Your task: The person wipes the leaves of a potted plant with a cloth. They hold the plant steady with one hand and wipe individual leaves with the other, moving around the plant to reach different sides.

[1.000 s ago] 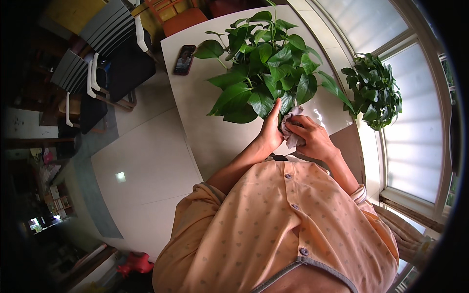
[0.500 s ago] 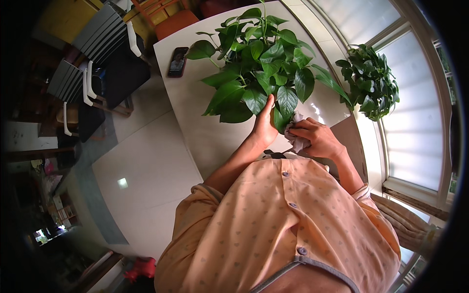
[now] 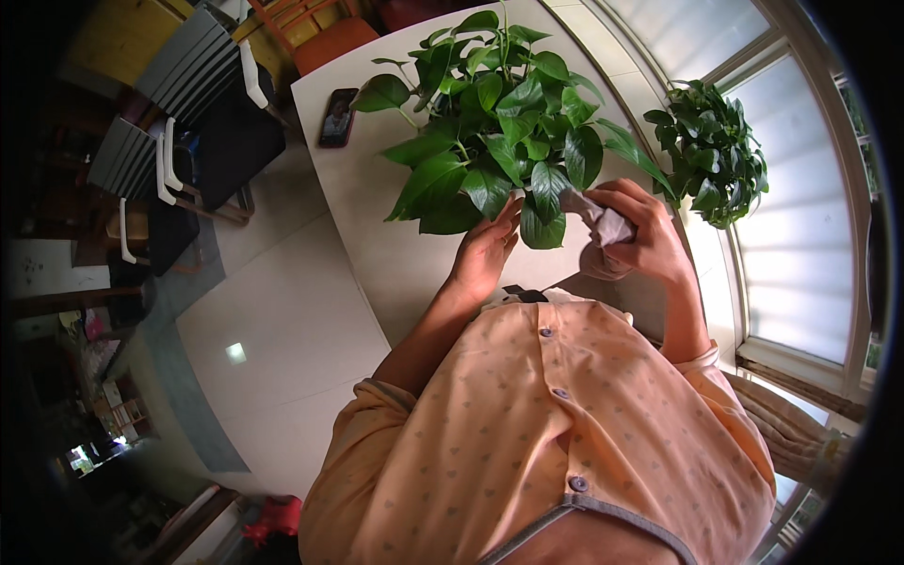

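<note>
A leafy green potted plant (image 3: 508,122) stands on the pale table, its pot hidden under the foliage. My left hand (image 3: 485,250) reaches up to the near leaves, fingers stretched out and their tips partly under the foliage; nothing shows in its grasp. A crumpled greyish cloth (image 3: 610,226) is bunched in my right hand (image 3: 652,231), which is closed around it just right of a hanging front leaf (image 3: 542,224). One corner of the cloth comes up close to the leaves; whether it touches them I cannot tell.
A phone (image 3: 337,119) lies at the table's (image 3: 348,202) left side. Another leafy plant (image 3: 711,155) stands by the window (image 3: 791,207) on the right. Chairs (image 3: 226,141) with dark seats are at the left, and an orange-brown chair (image 3: 334,42) is beyond the table.
My right hand has moved up and right with the cloth, away from the front leaf. My left hand has let go of that leaf and shifted slightly left and down.
</note>
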The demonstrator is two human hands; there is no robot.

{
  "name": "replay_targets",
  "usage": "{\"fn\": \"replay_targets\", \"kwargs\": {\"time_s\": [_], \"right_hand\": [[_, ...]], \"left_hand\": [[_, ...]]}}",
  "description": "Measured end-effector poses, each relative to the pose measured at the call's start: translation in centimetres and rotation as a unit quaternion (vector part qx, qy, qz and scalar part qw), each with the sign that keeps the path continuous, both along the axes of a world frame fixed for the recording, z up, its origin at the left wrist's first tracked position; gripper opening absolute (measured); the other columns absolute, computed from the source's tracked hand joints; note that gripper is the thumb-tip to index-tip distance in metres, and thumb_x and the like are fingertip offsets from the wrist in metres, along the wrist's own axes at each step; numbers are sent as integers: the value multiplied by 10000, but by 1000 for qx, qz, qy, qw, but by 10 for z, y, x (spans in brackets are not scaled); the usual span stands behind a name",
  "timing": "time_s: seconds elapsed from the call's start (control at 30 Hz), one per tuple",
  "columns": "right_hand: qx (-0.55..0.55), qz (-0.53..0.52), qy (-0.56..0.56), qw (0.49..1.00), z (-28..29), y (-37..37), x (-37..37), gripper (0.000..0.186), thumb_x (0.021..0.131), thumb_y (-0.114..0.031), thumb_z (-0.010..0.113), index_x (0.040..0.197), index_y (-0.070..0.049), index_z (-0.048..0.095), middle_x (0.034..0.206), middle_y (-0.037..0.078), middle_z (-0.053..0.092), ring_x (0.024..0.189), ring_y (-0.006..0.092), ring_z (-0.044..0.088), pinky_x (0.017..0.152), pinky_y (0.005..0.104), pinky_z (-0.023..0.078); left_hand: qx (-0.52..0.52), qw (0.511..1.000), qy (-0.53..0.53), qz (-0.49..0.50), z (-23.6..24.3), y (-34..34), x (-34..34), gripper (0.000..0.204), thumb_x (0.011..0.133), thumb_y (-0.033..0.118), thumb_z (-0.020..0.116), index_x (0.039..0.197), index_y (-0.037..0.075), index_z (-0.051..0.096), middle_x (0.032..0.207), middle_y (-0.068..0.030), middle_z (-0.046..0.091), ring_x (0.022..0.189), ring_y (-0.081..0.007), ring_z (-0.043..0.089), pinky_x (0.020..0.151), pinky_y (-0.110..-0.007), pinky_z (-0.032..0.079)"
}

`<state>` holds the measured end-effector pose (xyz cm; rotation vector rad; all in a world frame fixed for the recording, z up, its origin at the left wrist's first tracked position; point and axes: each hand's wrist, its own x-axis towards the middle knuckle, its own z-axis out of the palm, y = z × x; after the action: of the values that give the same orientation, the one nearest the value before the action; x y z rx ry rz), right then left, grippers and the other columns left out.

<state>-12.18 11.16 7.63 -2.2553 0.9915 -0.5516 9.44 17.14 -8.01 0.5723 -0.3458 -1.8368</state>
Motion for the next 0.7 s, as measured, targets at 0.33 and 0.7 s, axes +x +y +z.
{"fn": "replay_targets", "kwargs": {"time_s": [0.33,0.7], "right_hand": [[0,81,-28,996,2,2,45,600,544,-74,687,1139,-38,623,1041,135,609,955,335,588,822,396,490],[-118,140,-17,983,-11,8,89,581,556,-34,692,1130,-65,607,1037,90,586,941,298,566,753,378,511]], "left_hand": [[-60,976,171,124,-49,21,32,566,783,124,538,1344,126,467,1426,-59,428,1387,-236,285,1132,-473,200],[-34,968,225,101,-22,14,58,395,916,250,559,1271,82,513,1256,-80,586,1186,-237,523,1040,-392,393]]}}
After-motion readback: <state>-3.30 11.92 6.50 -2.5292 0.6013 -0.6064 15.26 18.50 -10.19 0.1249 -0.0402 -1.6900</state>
